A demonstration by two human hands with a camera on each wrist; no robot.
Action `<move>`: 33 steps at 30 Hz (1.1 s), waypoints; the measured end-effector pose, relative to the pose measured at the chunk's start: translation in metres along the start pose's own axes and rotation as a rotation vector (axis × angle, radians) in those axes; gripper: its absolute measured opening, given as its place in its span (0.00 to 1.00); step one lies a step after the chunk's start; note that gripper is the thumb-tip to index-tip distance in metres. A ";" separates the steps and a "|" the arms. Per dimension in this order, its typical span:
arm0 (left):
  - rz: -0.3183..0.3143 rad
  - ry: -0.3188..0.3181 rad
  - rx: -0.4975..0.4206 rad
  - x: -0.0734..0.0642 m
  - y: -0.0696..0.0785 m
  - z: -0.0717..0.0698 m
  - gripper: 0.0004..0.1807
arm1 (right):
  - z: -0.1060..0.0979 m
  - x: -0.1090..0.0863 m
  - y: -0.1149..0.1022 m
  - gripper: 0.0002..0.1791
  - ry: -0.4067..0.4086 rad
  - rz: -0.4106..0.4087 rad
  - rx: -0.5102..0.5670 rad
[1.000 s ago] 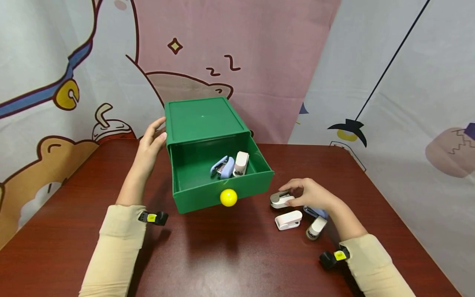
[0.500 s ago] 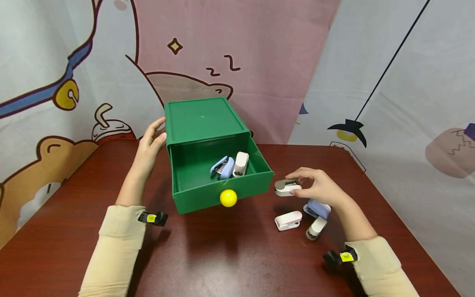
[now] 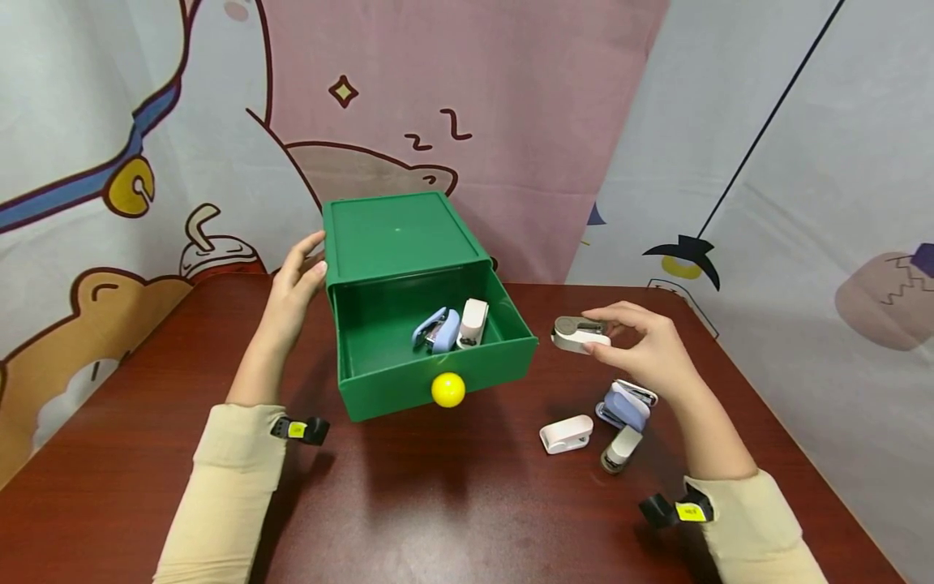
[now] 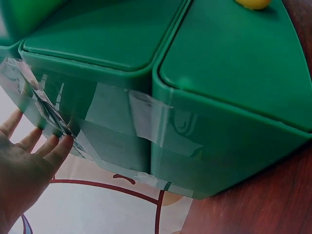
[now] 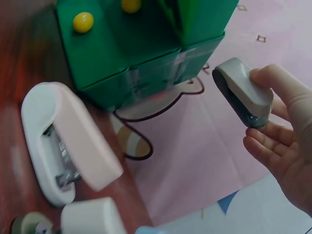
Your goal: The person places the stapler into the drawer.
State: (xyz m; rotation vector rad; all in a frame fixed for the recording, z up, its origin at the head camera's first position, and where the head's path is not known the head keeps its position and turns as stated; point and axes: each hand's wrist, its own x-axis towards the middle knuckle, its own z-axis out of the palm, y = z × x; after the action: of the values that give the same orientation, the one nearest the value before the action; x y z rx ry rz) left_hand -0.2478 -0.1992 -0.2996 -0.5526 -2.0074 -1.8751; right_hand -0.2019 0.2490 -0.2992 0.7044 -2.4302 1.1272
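My right hand pinches a small white-and-grey stapler between thumb and fingertips, raised beside the drawer's right corner. In the right wrist view this stapler is held against the curtain background. My left hand rests its extended fingertips on the left side of a green drawer unit. Its top drawer, with a yellow ball knob, is pulled out. Inside lie a lavender-blue stapler and a white stapler. In the left wrist view, fingers touch the unit's taped side.
On the dark red table, right of the drawer, are a white stapler, a lavender-blue stapler with a white one close behind, and a white-and-grey stapler. A cartoon-printed curtain hangs behind the table.
My right hand has lifted the white-and-grey stapler off the table, moving up and slightly right, uncovering the lavender-blue stapler and the white one behind it. My left hand stays put.
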 end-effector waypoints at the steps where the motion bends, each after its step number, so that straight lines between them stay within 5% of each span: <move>1: 0.000 0.000 0.001 0.000 0.000 0.000 0.27 | -0.001 0.000 -0.006 0.21 0.019 0.000 0.002; 15: 0.001 0.000 -0.007 0.001 -0.001 -0.001 0.27 | -0.001 0.015 -0.077 0.19 0.185 -0.083 0.093; 33: 0.003 0.002 -0.010 0.001 -0.002 -0.001 0.27 | 0.024 0.052 -0.137 0.18 -0.047 -0.195 0.175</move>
State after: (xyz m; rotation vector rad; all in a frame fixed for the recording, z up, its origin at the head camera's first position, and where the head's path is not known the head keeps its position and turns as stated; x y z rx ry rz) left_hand -0.2494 -0.2004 -0.3009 -0.5561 -1.9962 -1.8840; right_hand -0.1673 0.1396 -0.2048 1.0085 -2.2602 1.2659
